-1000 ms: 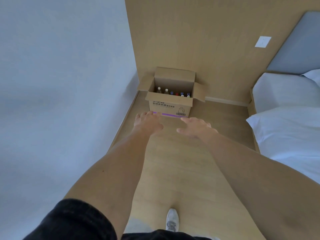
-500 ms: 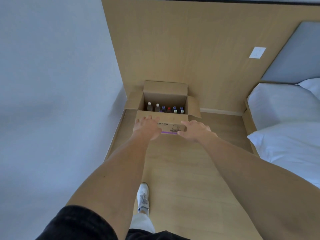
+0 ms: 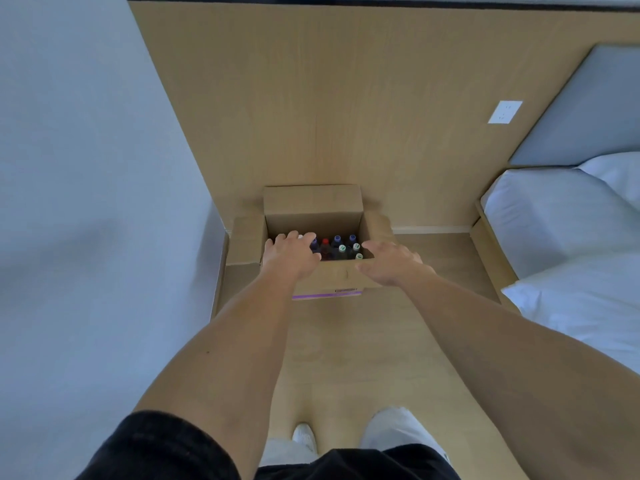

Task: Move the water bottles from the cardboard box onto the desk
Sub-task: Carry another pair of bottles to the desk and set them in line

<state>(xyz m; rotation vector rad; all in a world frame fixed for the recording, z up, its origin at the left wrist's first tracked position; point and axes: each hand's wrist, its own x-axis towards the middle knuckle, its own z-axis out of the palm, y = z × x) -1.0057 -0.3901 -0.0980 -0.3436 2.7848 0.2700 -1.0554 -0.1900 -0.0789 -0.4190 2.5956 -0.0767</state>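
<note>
Both hands reach over the open brown cardboard box (image 3: 325, 278) in the floor's corner; left hand (image 3: 290, 256) and right hand (image 3: 391, 263) spread, holding nothing; capped plastic water bottles (image 3: 337, 249) all inside; none moved yet.

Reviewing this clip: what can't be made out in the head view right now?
- Bottle count: the left hand covers the left of the cardboard box.
- Bottle bodies below the caps: hidden by the box's front wall.
- Front-wall print: behind both hands; right hand.
- The desk: out of frame.
</note>
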